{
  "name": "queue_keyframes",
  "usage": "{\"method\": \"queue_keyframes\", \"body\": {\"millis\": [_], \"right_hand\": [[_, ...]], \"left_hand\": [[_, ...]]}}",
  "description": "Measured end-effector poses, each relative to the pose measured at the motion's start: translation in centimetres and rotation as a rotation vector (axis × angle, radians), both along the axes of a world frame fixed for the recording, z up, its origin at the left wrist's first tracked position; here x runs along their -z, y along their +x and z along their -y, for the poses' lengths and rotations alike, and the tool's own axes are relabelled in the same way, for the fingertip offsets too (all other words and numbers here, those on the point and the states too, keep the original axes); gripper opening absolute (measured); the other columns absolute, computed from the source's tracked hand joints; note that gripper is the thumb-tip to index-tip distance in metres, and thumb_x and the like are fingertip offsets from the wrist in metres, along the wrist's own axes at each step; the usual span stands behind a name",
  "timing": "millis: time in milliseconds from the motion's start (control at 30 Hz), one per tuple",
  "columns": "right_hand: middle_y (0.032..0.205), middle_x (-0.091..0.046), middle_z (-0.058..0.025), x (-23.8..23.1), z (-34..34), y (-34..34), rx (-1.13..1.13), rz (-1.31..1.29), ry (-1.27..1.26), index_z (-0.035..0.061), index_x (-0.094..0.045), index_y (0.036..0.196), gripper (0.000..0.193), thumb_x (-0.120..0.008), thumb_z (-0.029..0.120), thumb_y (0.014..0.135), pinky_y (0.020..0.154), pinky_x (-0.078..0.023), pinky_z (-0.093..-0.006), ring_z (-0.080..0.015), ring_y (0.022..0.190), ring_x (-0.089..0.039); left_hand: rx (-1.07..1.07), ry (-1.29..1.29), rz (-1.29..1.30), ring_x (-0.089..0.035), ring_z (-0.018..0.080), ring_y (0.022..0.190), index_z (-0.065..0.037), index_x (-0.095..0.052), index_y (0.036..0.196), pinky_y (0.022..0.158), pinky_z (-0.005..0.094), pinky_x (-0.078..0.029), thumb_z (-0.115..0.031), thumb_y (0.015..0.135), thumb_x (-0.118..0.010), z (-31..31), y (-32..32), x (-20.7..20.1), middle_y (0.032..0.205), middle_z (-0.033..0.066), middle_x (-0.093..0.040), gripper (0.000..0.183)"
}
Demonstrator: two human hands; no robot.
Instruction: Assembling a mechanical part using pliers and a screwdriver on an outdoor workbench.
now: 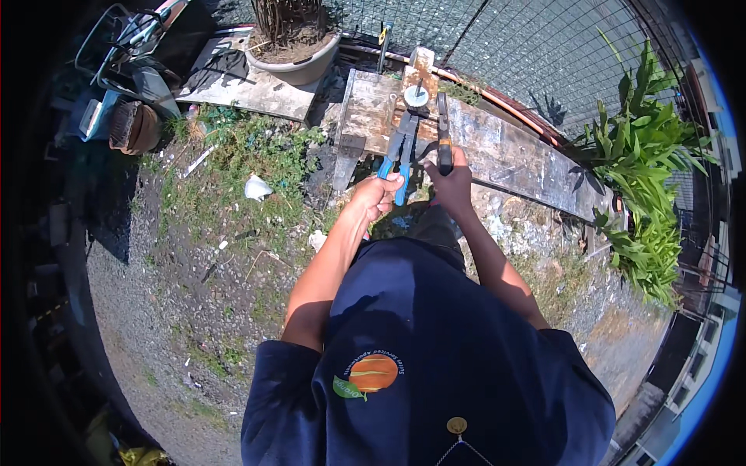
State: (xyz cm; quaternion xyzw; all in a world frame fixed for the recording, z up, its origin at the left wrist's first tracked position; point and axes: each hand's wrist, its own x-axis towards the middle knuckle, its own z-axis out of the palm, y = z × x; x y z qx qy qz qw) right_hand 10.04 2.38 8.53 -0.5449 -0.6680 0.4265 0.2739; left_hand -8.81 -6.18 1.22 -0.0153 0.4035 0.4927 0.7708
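Observation:
A pair of blue-handled pliers (395, 161) is in my left hand (376, 194), its fingers closed round the handles. The grey jaws of the pliers point away from me over the bench, close to a whitish round disc (416, 95) with a dark pin standing up from it. In my right hand (452, 183) is a long dark tool with an orange band (444, 130), held upright beside the pliers. Its exact kind does not show. Both hands are above the near edge of a worn, paint-stained wooden bench (497, 144).
Behind the bench runs a wire mesh fence (521, 46) with pipes along its foot. A potted plant (299, 66) stands on a board at the far left, near a brown clay-coloured pot (134, 128). Leafy green plants (641, 147) crowd the right end. Weeds and gravel (179, 287) cover the ground.

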Motion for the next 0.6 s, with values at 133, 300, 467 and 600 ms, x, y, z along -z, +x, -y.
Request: {"method": "queue_keyframes", "body": {"millis": [133, 300, 467, 600], "right_hand": [[0.083, -0.064, -0.0033, 3.8, -0.3, -0.6, 0.027, -0.226, 0.09, 0.0062, -0.056, 0.111, 0.03, -0.076, 0.006, 0.088, 0.064, -0.049, -0.0327, -0.0142, 0.066, -0.058], [0.086, -0.066, -0.0051, 5.8, 0.9, -1.6, 0.09, -0.451, -0.202, 0.0059, -0.055, 0.11, 0.032, -0.077, 0.001, 0.087, 0.064, -0.051, -0.0304, -0.0144, 0.068, -0.06], [0.089, -0.068, -0.008, 4.8, 1.1, -1.7, 0.142, -0.63, -0.346, 0.0043, -0.055, 0.112, 0.035, -0.078, -0.001, 0.086, 0.065, -0.054, -0.0287, -0.0152, 0.071, -0.064], [0.091, -0.07, -0.0088, 5.2, 0.7, -2.1, 0.138, -0.649, -0.336, 0.0034, -0.054, 0.114, 0.04, -0.079, -0.005, 0.082, 0.065, -0.055, -0.0292, -0.0162, 0.073, -0.065]], "left_hand": [[0.031, 0.027, -0.01, -0.029, 0.002, 0.043, -0.01, -0.064, 0.103, 0.037, 0.0201, -0.02, -0.01, 0.098, -0.071, -0.5, -0.3, -0.1, 0.065, -0.0053, -0.051, 0.008], [0.073, 0.056, -0.009, -0.029, 0.0025, 0.043, -0.011, -0.064, 0.1, 0.037, 0.0197, -0.02, -0.013, 0.099, -0.07, -0.8, -0.8, -0.5, 0.064, -0.0053, -0.049, 0.006], [0.11, 0.084, -0.016, -0.029, 0.0028, 0.043, -0.011, -0.064, 0.098, 0.037, 0.0195, -0.021, -0.015, 0.101, -0.069, -1.0, -1.0, -0.8, 0.063, -0.0053, -0.048, 0.007], [0.128, 0.062, -0.063, -0.029, 0.0033, 0.043, -0.011, -0.065, 0.096, 0.037, 0.0203, -0.02, -0.015, 0.1, -0.07, -1.3, 0.0, -1.3, 0.062, -0.005, -0.047, 0.008]]}}
